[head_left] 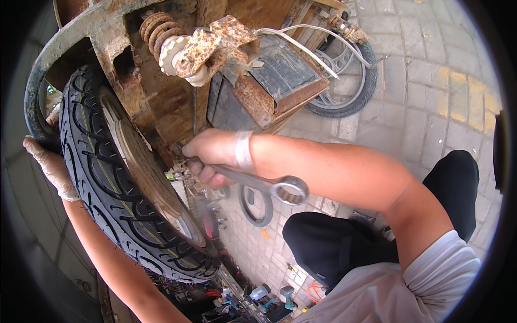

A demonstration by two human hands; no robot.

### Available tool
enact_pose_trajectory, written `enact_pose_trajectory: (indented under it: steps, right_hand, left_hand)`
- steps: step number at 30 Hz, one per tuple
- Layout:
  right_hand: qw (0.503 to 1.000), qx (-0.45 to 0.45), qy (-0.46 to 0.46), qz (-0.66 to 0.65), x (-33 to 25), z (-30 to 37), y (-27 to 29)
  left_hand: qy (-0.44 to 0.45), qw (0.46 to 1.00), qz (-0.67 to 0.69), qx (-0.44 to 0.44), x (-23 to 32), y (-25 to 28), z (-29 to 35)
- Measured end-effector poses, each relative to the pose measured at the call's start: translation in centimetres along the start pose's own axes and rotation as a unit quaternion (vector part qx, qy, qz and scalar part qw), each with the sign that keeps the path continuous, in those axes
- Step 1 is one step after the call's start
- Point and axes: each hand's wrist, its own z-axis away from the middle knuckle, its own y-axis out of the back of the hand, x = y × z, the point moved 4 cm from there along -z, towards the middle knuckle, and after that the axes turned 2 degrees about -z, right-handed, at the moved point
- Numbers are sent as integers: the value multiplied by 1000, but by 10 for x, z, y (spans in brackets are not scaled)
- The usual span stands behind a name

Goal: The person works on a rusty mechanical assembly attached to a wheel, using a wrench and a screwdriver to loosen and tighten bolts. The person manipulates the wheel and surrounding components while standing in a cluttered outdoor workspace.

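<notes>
Frame: rusted vehicle underside [161,102] fills the upper middle, flaking brown metal, close above my work.
Spring: rusty coil spring [157,31] at the top of the frame, beside a corroded bracket [207,46].
Tyre: black treaded tyre [107,188] on a wheel with a brownish disc [148,164], tilted, left of centre; it blocks my view of the axle area behind it.
Fender: grey curved mudguard [54,51] arcs over the tyre's top.
Cables: pale cables [301,46] run from the bracket toward a second wheel [350,86] further off on the paving.
Paving: grey brick floor [420,91], with a loose dark ring [258,207] lying below my wrench.
Tools: a heap of small tools [258,296] on the floor at the lower edge, too small to identify.
Wrench: steel combination wrench [264,183], ring end free and pointing right, other end hidden between disc and frame.
Right hand [207,156]: clenched around the wrench shank, forearm crossing level from the right, wrist taped.
Left hand [51,164]: gloved, palm pressed against the tyre's outer tread, arm extended from below.
</notes>
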Motion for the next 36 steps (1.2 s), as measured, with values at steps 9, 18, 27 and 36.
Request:
enact_pose_trajectory:
  steps: [9, 18, 27, 36]
  right_hand:
    - [893, 145, 342, 254, 75, -11, 24]
    - [937, 152, 265, 168, 72, -39, 7]
    - [954, 122, 210, 176, 36, -32, -1]
    - [998, 29, 48, 14, 16, 24, 8]
  left_hand:
    - [14, 999, 33, -14, -1, -2, 6]
    - [41, 998, 9, 37, -5, -4, 9]
    - [43, 995, -12, 85, -4, -15, 14]
    - [37, 995, -25, 93, -4, -17, 11]
